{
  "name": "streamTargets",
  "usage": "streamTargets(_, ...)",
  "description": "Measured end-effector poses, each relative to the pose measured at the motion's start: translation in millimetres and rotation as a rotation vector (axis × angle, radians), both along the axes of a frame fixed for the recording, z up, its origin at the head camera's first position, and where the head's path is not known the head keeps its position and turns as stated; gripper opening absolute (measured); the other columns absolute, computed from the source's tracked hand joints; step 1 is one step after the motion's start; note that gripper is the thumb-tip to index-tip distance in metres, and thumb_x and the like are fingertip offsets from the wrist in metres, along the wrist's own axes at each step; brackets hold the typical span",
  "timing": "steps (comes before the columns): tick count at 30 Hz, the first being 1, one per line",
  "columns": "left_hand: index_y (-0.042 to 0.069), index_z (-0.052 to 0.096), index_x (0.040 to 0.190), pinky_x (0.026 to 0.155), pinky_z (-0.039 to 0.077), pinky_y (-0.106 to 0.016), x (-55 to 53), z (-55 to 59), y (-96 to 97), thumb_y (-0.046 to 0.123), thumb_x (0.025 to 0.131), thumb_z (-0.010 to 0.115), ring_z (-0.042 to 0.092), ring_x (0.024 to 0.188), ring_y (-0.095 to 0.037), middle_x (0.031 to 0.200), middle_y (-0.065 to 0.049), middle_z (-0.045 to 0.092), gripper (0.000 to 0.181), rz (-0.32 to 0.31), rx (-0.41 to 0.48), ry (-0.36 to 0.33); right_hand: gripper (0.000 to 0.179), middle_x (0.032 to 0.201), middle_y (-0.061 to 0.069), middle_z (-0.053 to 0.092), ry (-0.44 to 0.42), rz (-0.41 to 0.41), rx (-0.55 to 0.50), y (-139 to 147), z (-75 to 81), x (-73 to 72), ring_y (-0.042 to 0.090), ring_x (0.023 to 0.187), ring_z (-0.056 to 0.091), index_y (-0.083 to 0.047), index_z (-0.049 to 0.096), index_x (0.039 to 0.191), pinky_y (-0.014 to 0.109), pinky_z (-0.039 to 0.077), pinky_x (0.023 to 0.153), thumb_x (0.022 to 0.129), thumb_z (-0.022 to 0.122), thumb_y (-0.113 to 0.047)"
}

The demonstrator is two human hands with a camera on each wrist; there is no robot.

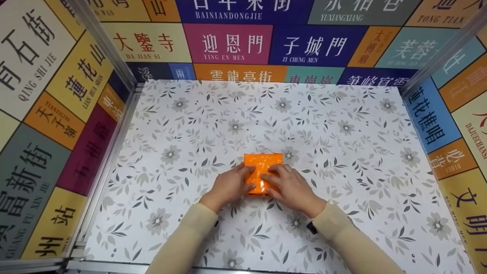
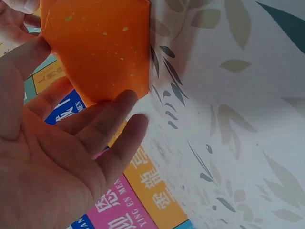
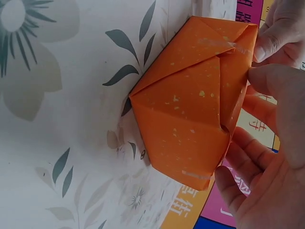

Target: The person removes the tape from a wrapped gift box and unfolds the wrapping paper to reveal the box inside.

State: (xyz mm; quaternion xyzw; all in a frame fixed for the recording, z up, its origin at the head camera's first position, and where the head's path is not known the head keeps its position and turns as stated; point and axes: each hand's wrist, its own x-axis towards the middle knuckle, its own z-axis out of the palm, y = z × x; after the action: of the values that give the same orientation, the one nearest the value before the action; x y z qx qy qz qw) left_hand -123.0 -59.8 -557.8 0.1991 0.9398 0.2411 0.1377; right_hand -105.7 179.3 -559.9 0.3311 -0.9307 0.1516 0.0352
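An orange package [image 1: 263, 163] wrapped in shiny, gold-flecked paper is between the two hands, near the middle of the floral surface. At its left side, the left hand [image 1: 229, 185] holds it with thumb and fingers at the edges. From the right, the right hand [image 1: 291, 187] grips it, its fingers bent over the top face. One end of the package [image 3: 181, 105] shows in the right wrist view, with slanting paper folds meeting at a flap and clear tape [image 3: 219, 44] near a corner. The left wrist view shows a smoother folded end [image 2: 102, 52].
White paper with grey flowers and leaves covers the table [image 1: 190, 125]. Panels of coloured street-name signs [image 1: 232, 43] stand along the back and both sides, with metal frame posts [image 1: 108, 42] at the corners. Dark wristbands [image 1: 312, 227] show at the cuffs.
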Motion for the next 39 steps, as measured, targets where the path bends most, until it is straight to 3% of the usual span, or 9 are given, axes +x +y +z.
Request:
streamTargets(6, 0.023, 0.054, 0.144, 0.098, 0.048, -0.048, -0.3, 3.7, 2.2, 0.044, 0.093, 0.068, 0.061, 0.117, -0.034, 0.147, -0.014, 0.05, 0.057, -0.021, -0.055, 0.056, 0.038, 0.133, 0.01, 0.053, 0.037, 0.043, 0.013, 2, -3.4, 3.0, 0.028, 0.121, 0.048, -0.026, 0.066, 0.134, 0.051, 0.046, 0.093, 0.097, 0.065, -0.034)
streamTargets(11, 0.021, 0.056, 0.141, 0.096, 0.049, -0.048, 0.1, 5.6, 2.6, 0.044, 0.092, 0.07, 0.063, 0.113, -0.033, 0.142, -0.015, 0.055, 0.056, -0.028, -0.077, 0.087, 0.03, 0.13, 0.008, 0.057, 0.063, 0.106, -0.044, 2, -4.2, 3.6, 0.026, 0.122, 0.05, -0.022, 0.072, 0.126, 0.047, 0.048, 0.094, 0.096, 0.068, -0.027)
streamTargets(26, 0.022, 0.057, 0.14, 0.098, 0.048, -0.047, -2.7, 6.2, 2.1, 0.044, 0.091, 0.07, 0.062, 0.114, -0.033, 0.14, -0.014, 0.056, 0.055, -0.033, -0.061, 0.074, 0.016, 0.108, -0.002, 0.062, -0.024, 0.094, -0.085, -7, 11.2, -5.7, 0.019, 0.102, 0.055, -0.018, 0.076, 0.101, 0.035, 0.05, 0.087, 0.086, 0.079, -0.019)
streamTargets(33, 0.023, 0.056, 0.141, 0.097, 0.048, -0.048, -3.2, 4.4, 2.1, 0.045, 0.092, 0.069, 0.062, 0.112, -0.033, 0.14, -0.014, 0.056, 0.055, -0.042, -0.067, 0.064, 0.031, 0.111, -0.002, 0.061, -0.049, 0.059, -0.049, -7, 11.5, -5.8, 0.019, 0.104, 0.055, -0.016, 0.072, 0.115, 0.036, 0.05, 0.087, 0.085, 0.079, -0.022)
streamTargets(39, 0.022, 0.058, 0.138, 0.093, 0.05, -0.048, -3.3, 1.1, 1.7, 0.044, 0.091, 0.07, 0.063, 0.112, -0.033, 0.138, -0.013, 0.057, 0.053, -0.036, -0.057, 0.082, 0.023, 0.107, -0.002, 0.06, -0.012, 0.109, -0.091, -6, 7.5, -4.5, 0.02, 0.099, 0.055, -0.018, 0.078, 0.109, 0.035, 0.05, 0.082, 0.087, 0.078, -0.018)
